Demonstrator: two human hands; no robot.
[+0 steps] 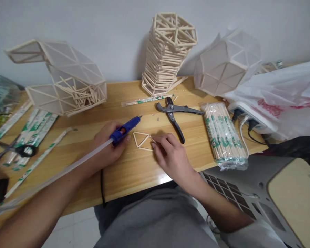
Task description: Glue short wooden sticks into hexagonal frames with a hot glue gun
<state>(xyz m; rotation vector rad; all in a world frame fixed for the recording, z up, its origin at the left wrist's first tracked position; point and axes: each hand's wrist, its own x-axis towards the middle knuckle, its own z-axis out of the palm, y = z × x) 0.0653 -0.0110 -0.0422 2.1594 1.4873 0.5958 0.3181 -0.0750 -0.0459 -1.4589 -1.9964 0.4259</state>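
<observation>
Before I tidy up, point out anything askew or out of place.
The tower seems to lean right, its top off its base, though the lens may exaggerate that. Loose sticks lie jumbled in the left frame, unlike those aligned in the pack.

On the table [129, 184] the stick frame [144, 141] lies left of the cutter [171, 109], the tower [165, 58] behind both

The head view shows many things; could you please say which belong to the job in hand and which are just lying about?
Job, likely: glue gun in left hand; stick frame by right hand; cutter; stick pack.

Lying about, apparently: white bag; clear bag, left.
</observation>
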